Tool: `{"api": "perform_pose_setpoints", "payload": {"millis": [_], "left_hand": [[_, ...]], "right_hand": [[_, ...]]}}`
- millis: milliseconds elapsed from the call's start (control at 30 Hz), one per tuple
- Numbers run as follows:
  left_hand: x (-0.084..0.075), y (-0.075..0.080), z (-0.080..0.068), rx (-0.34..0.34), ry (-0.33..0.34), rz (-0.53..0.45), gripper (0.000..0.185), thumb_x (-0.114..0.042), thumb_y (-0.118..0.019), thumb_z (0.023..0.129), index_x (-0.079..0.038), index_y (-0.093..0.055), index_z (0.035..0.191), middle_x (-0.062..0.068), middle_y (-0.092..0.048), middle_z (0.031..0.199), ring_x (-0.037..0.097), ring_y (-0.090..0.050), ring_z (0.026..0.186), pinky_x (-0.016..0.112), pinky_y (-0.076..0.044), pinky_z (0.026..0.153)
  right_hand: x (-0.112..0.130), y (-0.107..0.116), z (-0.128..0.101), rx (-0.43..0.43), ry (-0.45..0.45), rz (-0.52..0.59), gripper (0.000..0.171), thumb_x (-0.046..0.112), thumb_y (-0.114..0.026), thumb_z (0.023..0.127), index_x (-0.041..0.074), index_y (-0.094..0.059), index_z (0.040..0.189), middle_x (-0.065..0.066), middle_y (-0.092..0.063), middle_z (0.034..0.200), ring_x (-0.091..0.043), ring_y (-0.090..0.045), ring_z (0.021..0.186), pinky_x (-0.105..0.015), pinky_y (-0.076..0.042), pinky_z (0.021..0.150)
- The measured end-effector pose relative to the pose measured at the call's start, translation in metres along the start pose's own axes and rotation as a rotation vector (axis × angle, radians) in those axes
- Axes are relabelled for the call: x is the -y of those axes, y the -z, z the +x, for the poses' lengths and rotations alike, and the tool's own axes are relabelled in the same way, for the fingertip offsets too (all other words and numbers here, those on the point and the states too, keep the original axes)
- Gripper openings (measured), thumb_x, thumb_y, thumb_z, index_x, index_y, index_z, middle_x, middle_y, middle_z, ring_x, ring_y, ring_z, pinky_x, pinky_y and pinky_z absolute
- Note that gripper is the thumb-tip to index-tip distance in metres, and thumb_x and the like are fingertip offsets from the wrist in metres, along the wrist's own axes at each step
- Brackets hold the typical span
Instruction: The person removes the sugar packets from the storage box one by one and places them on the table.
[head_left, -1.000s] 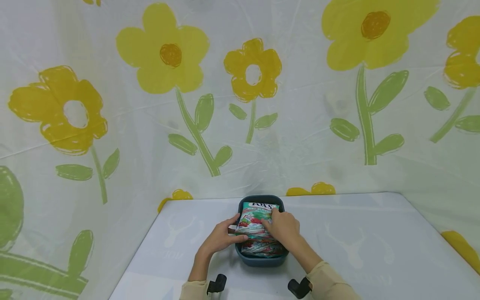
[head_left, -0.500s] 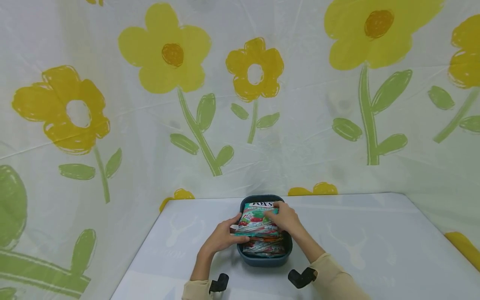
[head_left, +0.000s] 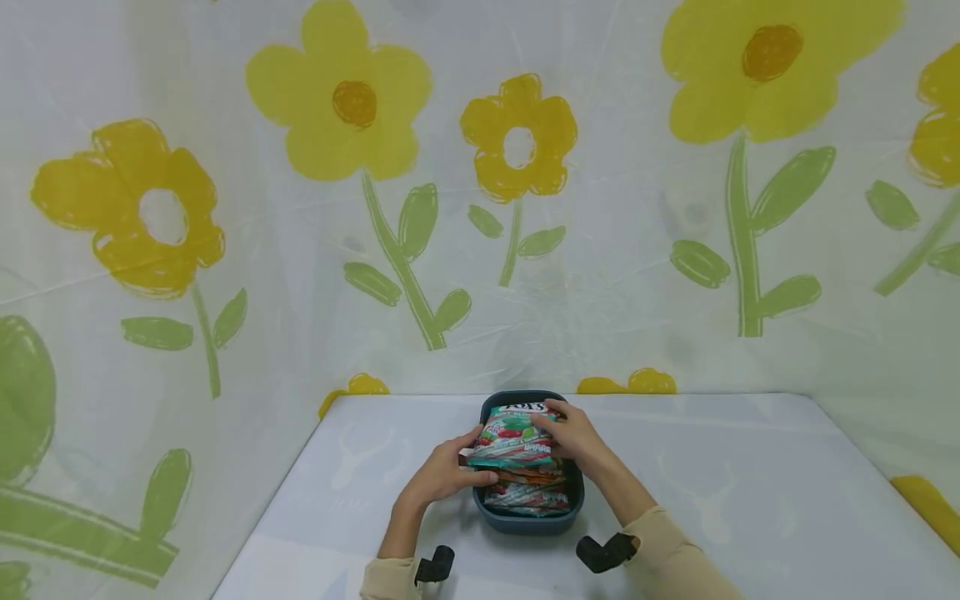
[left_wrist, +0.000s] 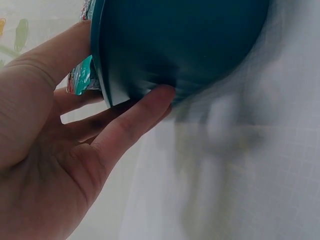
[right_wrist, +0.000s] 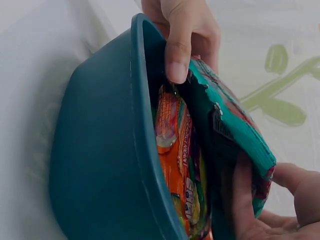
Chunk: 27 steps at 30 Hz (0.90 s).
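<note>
I have both hands at one bin [right_wrist: 105,140], which sits on the bench [head_left: 675,467] between them. The left hand [head_left: 438,479] holds the bin's side: its thumb reaches over the rim, while a finger presses the outer wall. The right hand [head_left: 573,433] pinches the edge of a FOX'S bag [head_left: 510,442], with a finger tucked behind it and the thumb on its printed front.

That bag lies between the two hands, in the bin's mouth and on top of the other contents. From the right wrist I see its underside apart from what lies below, the right hand's finger reaching into that gap. Its teal corner pokes past the rim beside the left thumb.

Under the bag, inside the bin, I make out orange packets [right_wrist: 170,172], close to the left thumb. Nearer the wrists than the FOX'S bag, a striped pack [head_left: 525,497] with red and pale markings fills the near end of the bin. How many pieces lie deeper I cannot tell.

Beyond the hands hangs a sheet [head_left: 600,292] printed with yellow flowers. Each forearm wears a beige sleeve [head_left: 667,554], with a black mount [head_left: 606,552] at the wrist.
</note>
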<state>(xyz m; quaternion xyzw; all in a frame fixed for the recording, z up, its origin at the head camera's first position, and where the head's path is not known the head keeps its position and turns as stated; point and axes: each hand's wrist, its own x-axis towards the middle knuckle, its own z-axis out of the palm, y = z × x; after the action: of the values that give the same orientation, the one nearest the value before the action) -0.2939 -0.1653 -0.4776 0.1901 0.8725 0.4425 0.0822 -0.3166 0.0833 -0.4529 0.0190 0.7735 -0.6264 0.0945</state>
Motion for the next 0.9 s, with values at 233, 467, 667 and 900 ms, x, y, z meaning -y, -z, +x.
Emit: {"api": "perform_pose_setpoints", "payload": {"millis": [233,467,667,900], "left_hand": [[0.000,0.000,0.001,0.002,0.011,-0.018,0.090,-0.037,-0.080,0.082,-0.007,-0.033,0.153,0.020,-0.056,0.136,0.030,-0.066,0.109,0.039,-0.059,0.084],[0.002,-0.001,0.002,0.003,0.011,-0.030,0.090,-0.037,-0.080,0.082,-0.008,-0.033,0.153,0.020,-0.055,0.137,0.032,-0.065,0.110,0.040,-0.059,0.086],[0.005,-0.002,0.002,0.016,-0.001,-0.026,0.090,-0.036,-0.079,0.083,-0.009,-0.031,0.154,0.020,-0.054,0.138,0.033,-0.065,0.112,0.039,-0.059,0.085],[0.004,0.000,0.001,0.043,0.011,-0.123,0.089,-0.032,-0.079,0.084,-0.008,-0.029,0.154,0.025,-0.052,0.140,0.036,-0.063,0.114,0.035,-0.062,0.072]], "right_hand": [[-0.003,0.003,-0.001,0.030,0.037,-0.018,0.057,0.026,-0.055,0.101,0.007,-0.035,0.151,-0.025,-0.048,0.143,-0.021,-0.063,0.096,-0.044,-0.062,0.078],[-0.004,0.005,-0.001,0.053,-0.011,0.085,0.060,0.030,-0.057,0.100,0.012,-0.033,0.153,-0.023,-0.042,0.150,-0.020,-0.063,0.096,-0.037,-0.061,0.075],[-0.005,0.005,-0.001,0.051,-0.016,0.228,0.064,0.030,-0.064,0.095,0.016,-0.036,0.151,-0.019,-0.053,0.141,-0.016,-0.067,0.088,-0.032,-0.061,0.071],[-0.008,0.011,-0.003,0.076,0.007,0.338,0.065,0.026,-0.072,0.090,0.020,-0.043,0.148,-0.017,-0.056,0.136,-0.016,-0.070,0.088,-0.029,-0.060,0.069]]}}
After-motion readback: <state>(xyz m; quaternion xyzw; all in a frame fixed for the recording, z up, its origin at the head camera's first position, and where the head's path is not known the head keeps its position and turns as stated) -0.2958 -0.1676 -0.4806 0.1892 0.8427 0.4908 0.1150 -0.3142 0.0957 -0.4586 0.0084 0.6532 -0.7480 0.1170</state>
